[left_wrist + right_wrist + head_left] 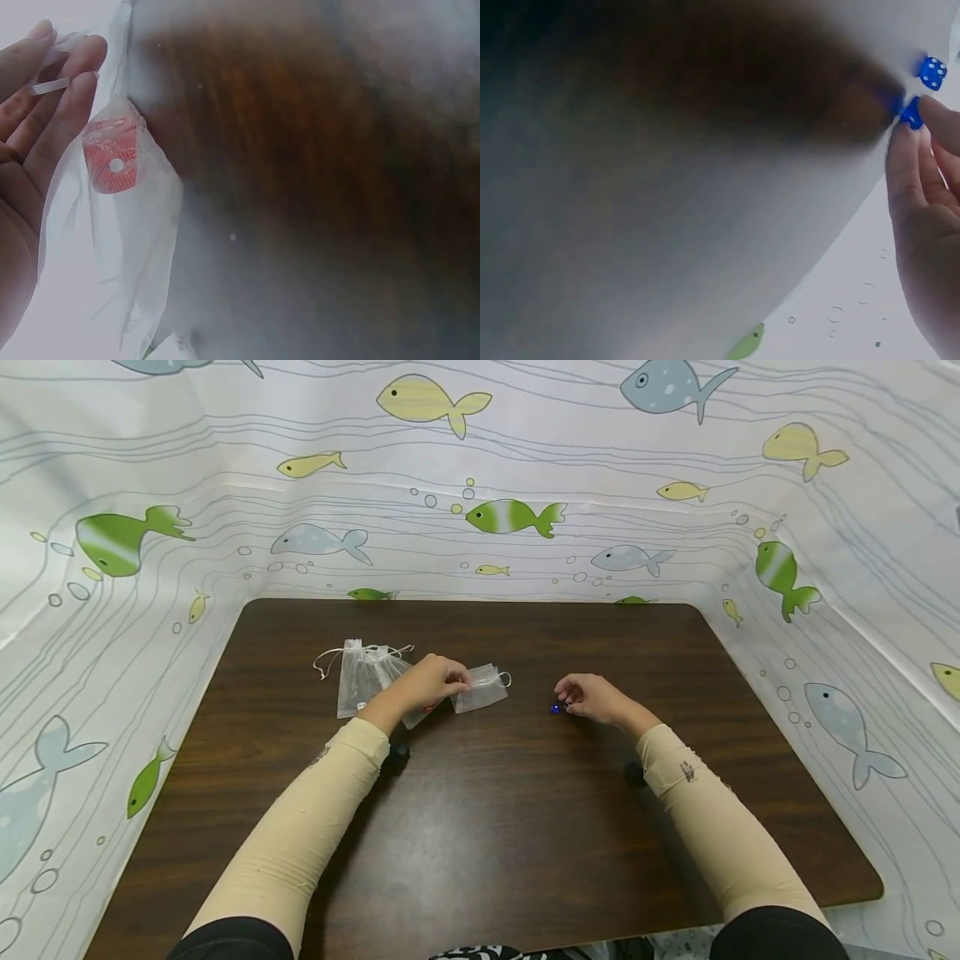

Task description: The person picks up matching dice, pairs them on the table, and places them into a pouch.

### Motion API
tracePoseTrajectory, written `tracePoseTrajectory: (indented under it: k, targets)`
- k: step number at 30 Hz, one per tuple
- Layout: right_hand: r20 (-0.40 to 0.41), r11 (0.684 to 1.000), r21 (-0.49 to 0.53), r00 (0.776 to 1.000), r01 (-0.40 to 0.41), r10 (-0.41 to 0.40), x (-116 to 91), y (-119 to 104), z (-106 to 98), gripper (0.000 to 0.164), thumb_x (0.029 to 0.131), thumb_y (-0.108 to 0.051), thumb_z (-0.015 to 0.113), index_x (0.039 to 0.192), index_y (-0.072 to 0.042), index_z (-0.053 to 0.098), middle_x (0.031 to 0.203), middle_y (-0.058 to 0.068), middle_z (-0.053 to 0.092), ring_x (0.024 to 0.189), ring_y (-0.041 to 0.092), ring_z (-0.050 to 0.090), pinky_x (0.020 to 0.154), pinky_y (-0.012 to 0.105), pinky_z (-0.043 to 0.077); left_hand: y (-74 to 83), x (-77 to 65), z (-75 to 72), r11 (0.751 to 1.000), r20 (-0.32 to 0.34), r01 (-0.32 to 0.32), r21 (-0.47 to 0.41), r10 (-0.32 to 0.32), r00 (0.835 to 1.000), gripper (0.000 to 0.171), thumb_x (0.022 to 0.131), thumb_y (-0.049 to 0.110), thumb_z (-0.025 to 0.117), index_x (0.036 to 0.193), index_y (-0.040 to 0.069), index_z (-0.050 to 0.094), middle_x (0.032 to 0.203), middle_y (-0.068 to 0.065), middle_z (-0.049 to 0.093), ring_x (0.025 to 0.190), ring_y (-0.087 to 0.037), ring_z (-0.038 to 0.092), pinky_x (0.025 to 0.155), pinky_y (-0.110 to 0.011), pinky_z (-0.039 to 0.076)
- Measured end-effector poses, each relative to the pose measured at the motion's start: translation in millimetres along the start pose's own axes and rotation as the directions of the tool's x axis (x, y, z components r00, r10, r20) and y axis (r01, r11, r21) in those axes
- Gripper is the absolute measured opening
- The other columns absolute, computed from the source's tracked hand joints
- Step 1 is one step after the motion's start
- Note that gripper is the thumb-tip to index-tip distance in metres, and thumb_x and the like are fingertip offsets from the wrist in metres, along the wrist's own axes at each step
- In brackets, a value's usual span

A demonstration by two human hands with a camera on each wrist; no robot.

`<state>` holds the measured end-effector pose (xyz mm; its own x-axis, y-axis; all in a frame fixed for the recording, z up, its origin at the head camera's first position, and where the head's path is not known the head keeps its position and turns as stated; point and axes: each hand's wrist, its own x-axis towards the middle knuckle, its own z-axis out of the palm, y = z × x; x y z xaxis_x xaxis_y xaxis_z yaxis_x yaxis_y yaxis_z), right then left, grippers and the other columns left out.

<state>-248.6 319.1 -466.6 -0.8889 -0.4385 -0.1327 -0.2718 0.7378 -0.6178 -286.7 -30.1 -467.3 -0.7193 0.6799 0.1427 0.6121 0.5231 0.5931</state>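
My left hand [423, 683] is over a row of sheer white drawstring bags, its thumb and fingers pinching a white drawstring [50, 86]. Through the mesh of the bag beneath it, a red die [111, 156] with a white dot shows in the left wrist view. A smaller sheer bag [486, 693] lies just right of these fingers. Over to the right, my right hand [596, 697] pinches a blue die [911, 115] between thumb and fingertips, low over the table. A second blue die [933, 73] with white dots sits right beside those fingertips.
Another sheer bag [354, 685] lies at the left of the row, its cord loops spread out and a small white thing in its bottom. The dark wooden table [510, 827] meets a fish-print curtain [420, 552] at its back and sides.
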Motion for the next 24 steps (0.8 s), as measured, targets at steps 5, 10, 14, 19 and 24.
tracePoseTrajectory:
  k: [5,10,14,19,24]
  targets:
    - [0.010,1.000,-0.020,1.000,0.002,-0.002,0.3,-5.9,7.5,0.028,0.091,0.011,0.068,0.117,0.003,0.064,0.108,0.014,0.066,0.099,0.029,0.062,0.087,0.042,0.053,-3.0,0.0,2.8,1.000,-0.003,-0.012,0.004,0.012,1.000,0.007,0.095,0.014,0.073,0.095,0.009,0.078,0.086,0.001,0.074,0.068,-0.009,0.058,0.068,-0.030,0.051]
    - [0.012,1.000,-0.025,1.000,0.006,-0.006,0.4,-9.9,12.9,0.029,0.091,0.011,0.068,0.118,0.002,0.064,0.110,0.014,0.067,0.103,0.030,0.063,0.091,0.044,0.053,-3.2,1.2,5.0,0.999,-0.004,-0.033,0.023,0.033,0.999,0.006,0.095,0.015,0.074,0.094,0.010,0.077,0.085,0.002,0.074,0.069,-0.009,0.057,0.069,-0.030,0.050]
    - [0.011,0.999,-0.027,1.000,0.026,-0.026,0.2,-12.8,15.6,0.028,0.091,0.010,0.069,0.118,0.003,0.063,0.111,0.015,0.067,0.105,0.031,0.063,0.092,0.045,0.053,-0.9,1.3,4.5,0.999,-0.002,-0.038,0.025,0.038,0.999,0.006,0.095,0.014,0.074,0.093,0.009,0.077,0.085,0.001,0.074,0.070,-0.010,0.057,0.069,-0.030,0.050]
    - [-0.019,0.999,-0.047,1.000,0.011,-0.012,1.1,-14.5,17.8,0.029,0.091,0.004,0.073,0.117,-0.001,0.063,0.111,0.013,0.067,0.106,0.029,0.063,0.091,0.044,0.053,-0.6,1.4,3.7,0.998,0.001,-0.046,0.045,0.046,0.999,0.006,0.095,0.015,0.074,0.094,0.010,0.077,0.086,0.001,0.074,0.070,-0.010,0.057,0.070,-0.031,0.050]
    - [-0.039,0.997,-0.061,0.998,0.038,-0.041,3.8,-15.0,20.8,0.028,0.089,0.004,0.075,0.115,-0.002,0.064,0.109,0.011,0.068,0.104,0.028,0.064,0.091,0.044,0.052,-2.0,1.7,3.8,0.996,-0.003,-0.068,0.054,0.068,0.998,0.006,0.094,0.014,0.075,0.094,0.009,0.077,0.088,0.000,0.075,0.071,-0.011,0.058,0.071,-0.033,0.050]
